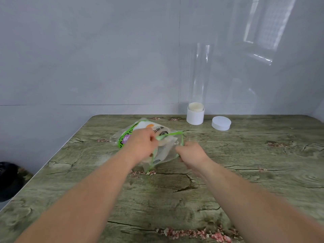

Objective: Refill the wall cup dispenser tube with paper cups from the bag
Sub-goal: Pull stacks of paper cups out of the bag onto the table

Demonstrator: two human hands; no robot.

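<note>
Item 1: bag (pixel 150 141) of cups, flat on tabletop (pixel 245 172). I see left hand (pixel 142 144) and right hand (pixel 190 154) pinching its mouth apart, likely for access. Item 2: tube (pixel 197 76), upright behind, uncapped.

Your bag (pixel 140 137) is clear with bright green edges and a purple patch. The table (pixel 245 172) looks like grey-green cracked wood with pink flowers. The tube (pixel 197 76) is clear, its base (pixel 195 118) and cap (pixel 221 123) white.
</note>
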